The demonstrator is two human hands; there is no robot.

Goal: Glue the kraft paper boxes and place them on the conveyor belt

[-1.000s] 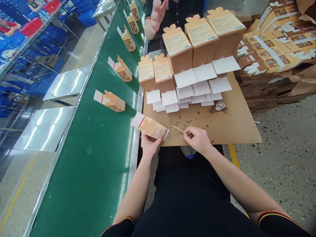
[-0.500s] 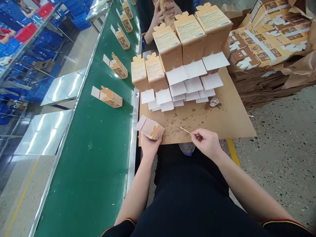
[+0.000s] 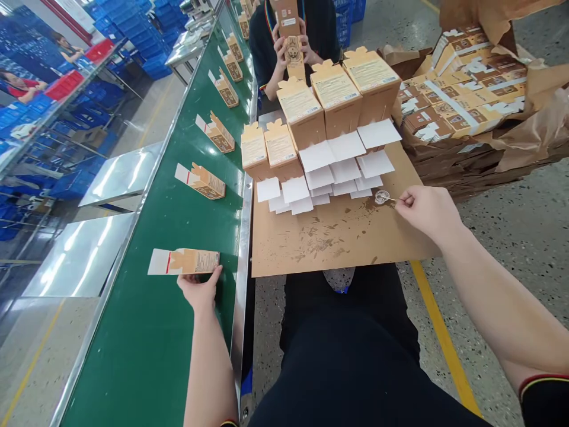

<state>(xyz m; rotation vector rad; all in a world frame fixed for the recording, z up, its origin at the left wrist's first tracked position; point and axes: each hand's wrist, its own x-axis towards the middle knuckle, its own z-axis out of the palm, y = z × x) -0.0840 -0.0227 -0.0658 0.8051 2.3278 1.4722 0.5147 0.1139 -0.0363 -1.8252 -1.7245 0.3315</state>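
Observation:
My left hand (image 3: 200,289) grips a small carton (image 3: 194,261), brown and tan with a white flap and a red strip, over the green conveyor belt (image 3: 146,332). Whether the carton rests on the belt I cannot tell. Between thumb and fingers of my right hand (image 3: 427,212) is a thin cotton swab (image 3: 389,199). Its tip is at a small clear round dish (image 3: 381,197) on the cardboard sheet (image 3: 275,249). Wet-looking spots mark the sheet. Just behind the dish, stacked cartons (image 3: 335,98) stand with white flaps (image 3: 320,154) pointing toward me.
Several open cartons (image 3: 207,181) stand in a row along the belt. A metal rail (image 3: 242,249) edges it. Across the cardboard, another person (image 3: 293,44) holds a carton. Flat cartons in brown paper (image 3: 471,101) lie at right. Metal tables (image 3: 80,255) stand beyond the belt.
My left hand has carried its carton left, from the cardboard's edge to over the belt. My right hand has moved right and forward, bringing the swab to the dish.

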